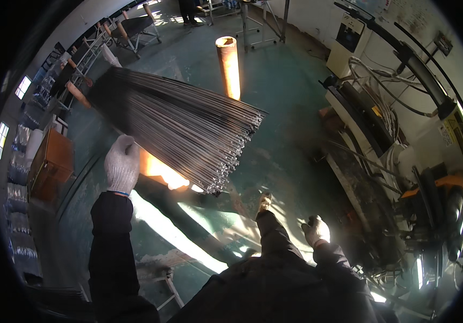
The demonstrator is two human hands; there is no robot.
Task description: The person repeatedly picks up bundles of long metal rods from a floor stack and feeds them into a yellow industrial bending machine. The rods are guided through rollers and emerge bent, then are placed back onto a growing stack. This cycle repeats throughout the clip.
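A wide bundle of long, thin dark metal rods (183, 124) slants across the middle, its near right ends bright and uneven. My left hand (121, 166), in a pale knitted glove, is closed at the bundle's left edge; whatever its fingers grip is hidden. Low on the right, well apart from the rods, my right hand (316, 232) hangs gloved beside my body. Its fingers are curled, with dark patches at the tips, and I cannot make out anything in them. Upright brown posts, one a sunlit tube (228, 67), stand by the bundle.
Along the right side runs a machine (360, 116) with hoses and cables. A brown box (51, 167) stands at the left, near stacked bundles (21, 199). Racks with more rods (134, 27) and another person's legs (188, 11) are at the back. My shoe (264, 202) is on the green floor (290, 107).
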